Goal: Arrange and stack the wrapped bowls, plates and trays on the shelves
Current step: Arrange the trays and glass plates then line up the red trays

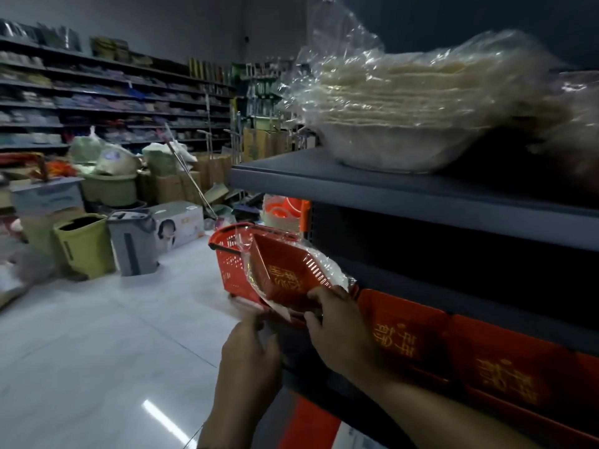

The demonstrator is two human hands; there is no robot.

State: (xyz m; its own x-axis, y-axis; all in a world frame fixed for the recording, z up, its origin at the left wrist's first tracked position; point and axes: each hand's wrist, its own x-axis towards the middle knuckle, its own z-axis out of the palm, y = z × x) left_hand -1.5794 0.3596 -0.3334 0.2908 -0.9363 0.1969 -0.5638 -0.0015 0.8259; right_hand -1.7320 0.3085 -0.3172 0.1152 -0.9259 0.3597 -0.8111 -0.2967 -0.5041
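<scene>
- The left hand (252, 348) sits lowest in view, with its fingers curled up against the near corner of a wrapped red tray (288, 273), pinching the plastic wrap there.
- The right hand (337, 322) is just beside it. Its fingers hook over the tray's near rim, so both hands grip the tray.
- The tray is tilted, with its gold lettering facing the camera. It is held at the left end of the lower shelf (486, 306).
- To its right, a row of red trays (512, 374) with the same gold lettering stands along that shelf's front edge.
- An orange upright (308, 426) runs down below the shelf corner.
- Behind the held tray, a red shopping basket (227, 257) stands on the white tiled floor (113, 319).
- On the upper shelf (356, 186) rests a wrapped stack of cream bowls (405, 124), its loose plastic bunched up at the left.
- Farther left on the floor stand a yellow-green bin (84, 244) and a grey bin (133, 241), with cardboard boxes (171, 186) behind them.
- Long stocked wall shelves (113, 98) fill the far side, blurred.
</scene>
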